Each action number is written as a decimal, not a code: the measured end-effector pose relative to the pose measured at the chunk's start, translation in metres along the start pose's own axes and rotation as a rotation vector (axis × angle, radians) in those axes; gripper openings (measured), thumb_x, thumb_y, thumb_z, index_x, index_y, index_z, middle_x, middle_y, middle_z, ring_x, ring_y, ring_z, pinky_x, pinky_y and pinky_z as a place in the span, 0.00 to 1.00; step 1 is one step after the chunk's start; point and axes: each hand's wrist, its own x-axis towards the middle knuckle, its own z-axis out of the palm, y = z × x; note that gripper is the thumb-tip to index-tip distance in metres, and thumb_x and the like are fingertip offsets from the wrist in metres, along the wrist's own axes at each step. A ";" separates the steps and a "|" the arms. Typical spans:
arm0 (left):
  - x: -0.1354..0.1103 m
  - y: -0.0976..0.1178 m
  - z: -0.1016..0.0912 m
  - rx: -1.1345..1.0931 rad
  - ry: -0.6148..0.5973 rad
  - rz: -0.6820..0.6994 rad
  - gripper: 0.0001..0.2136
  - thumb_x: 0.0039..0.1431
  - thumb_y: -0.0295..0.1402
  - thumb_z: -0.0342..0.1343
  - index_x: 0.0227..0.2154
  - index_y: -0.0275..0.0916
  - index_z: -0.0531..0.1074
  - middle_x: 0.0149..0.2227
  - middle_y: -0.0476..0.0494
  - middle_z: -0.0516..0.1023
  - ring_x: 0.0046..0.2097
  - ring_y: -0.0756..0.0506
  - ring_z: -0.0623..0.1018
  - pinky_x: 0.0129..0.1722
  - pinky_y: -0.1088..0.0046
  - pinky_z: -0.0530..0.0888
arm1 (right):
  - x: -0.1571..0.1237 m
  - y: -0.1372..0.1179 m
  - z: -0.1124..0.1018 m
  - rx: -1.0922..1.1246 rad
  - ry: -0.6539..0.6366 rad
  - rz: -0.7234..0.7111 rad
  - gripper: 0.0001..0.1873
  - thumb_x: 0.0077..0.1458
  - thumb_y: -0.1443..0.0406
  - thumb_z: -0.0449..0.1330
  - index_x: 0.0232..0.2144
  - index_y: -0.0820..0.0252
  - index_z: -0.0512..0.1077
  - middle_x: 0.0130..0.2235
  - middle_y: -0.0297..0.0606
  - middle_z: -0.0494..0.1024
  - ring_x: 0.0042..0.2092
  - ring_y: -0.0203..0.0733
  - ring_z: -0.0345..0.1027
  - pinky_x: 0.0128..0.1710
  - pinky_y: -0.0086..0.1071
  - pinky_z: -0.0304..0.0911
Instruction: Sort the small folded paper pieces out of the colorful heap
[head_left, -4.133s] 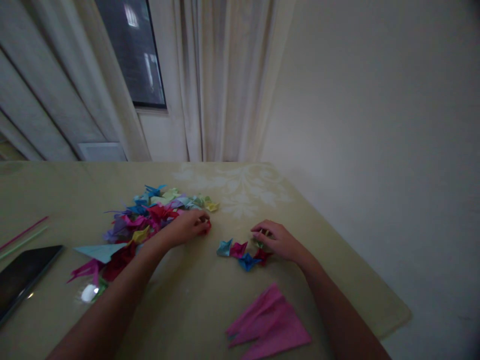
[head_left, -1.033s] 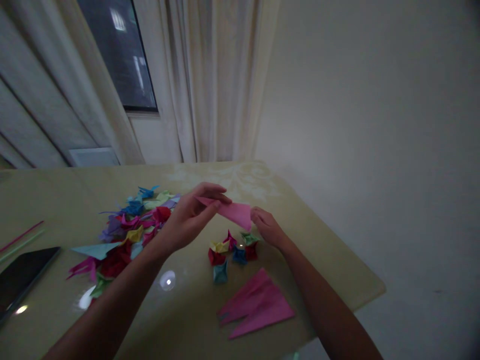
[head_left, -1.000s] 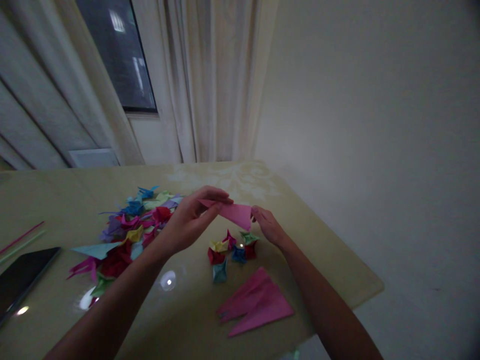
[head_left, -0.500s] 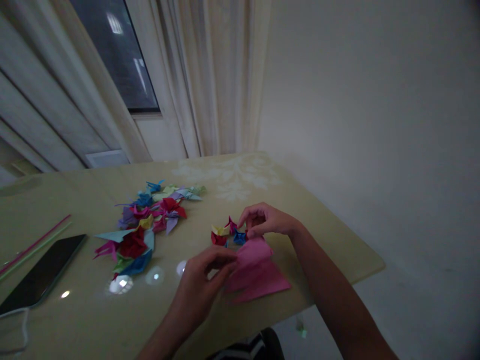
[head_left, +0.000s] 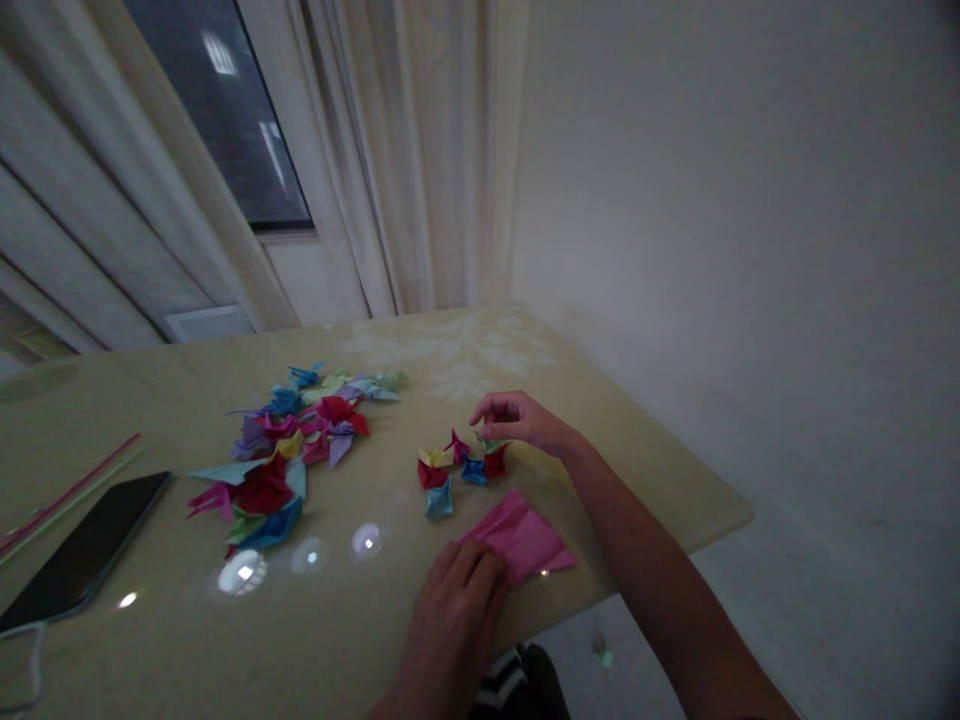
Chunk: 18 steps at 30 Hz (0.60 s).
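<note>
The left hand [head_left: 457, 600] lay at the lower centre of the frame, its fingers bent and close together over the left end of a pink paper [head_left: 529, 537]; whether it pinched the paper or only pressed on it could not be told. That paper lay flat on the table [head_left: 315, 640], a little right of the lower centre, with its broad end towards the right. The right hand [head_left: 517, 418] was higher, right of centre, its fingers curled and thumb and forefinger near each other, just over a pale green folded piece [head_left: 492, 443]; whether it gripped that piece could not be made out.

Beside it, around the centre of the frame, a small cluster bent in a rough arc: a light blue piece [head_left: 439, 498] lowest, a red piece [head_left: 432, 475] above that, then a yellow piece [head_left: 436, 457], a magenta piece [head_left: 457, 447], a blue piece [head_left: 473, 470] and a dark red piece [head_left: 496, 463] below the green one. Left of centre spread a heap of folded papers [head_left: 266, 487] in many colours. At the lower left lay a black phone [head_left: 90, 545], with a white cable [head_left: 36, 665] beneath it in the frame and a pink stick [head_left: 71, 492] above
</note>
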 end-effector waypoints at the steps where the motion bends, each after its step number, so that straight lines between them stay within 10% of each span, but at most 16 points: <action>1: 0.001 0.000 -0.001 0.029 -0.012 0.015 0.09 0.69 0.27 0.54 0.44 0.48 0.76 0.45 0.42 0.82 0.45 0.40 0.81 0.48 0.59 0.81 | 0.000 0.000 0.000 -0.002 0.005 -0.002 0.24 0.47 0.51 0.77 0.38 0.62 0.79 0.27 0.28 0.72 0.28 0.32 0.63 0.29 0.26 0.57; 18: 0.013 -0.002 0.016 0.249 -0.217 -0.084 0.17 0.62 0.19 0.55 0.50 0.43 0.76 0.51 0.37 0.76 0.51 0.36 0.77 0.51 0.54 0.77 | 0.002 0.005 0.001 -0.015 0.059 -0.022 0.23 0.49 0.51 0.76 0.38 0.62 0.79 0.26 0.27 0.70 0.27 0.32 0.60 0.29 0.28 0.54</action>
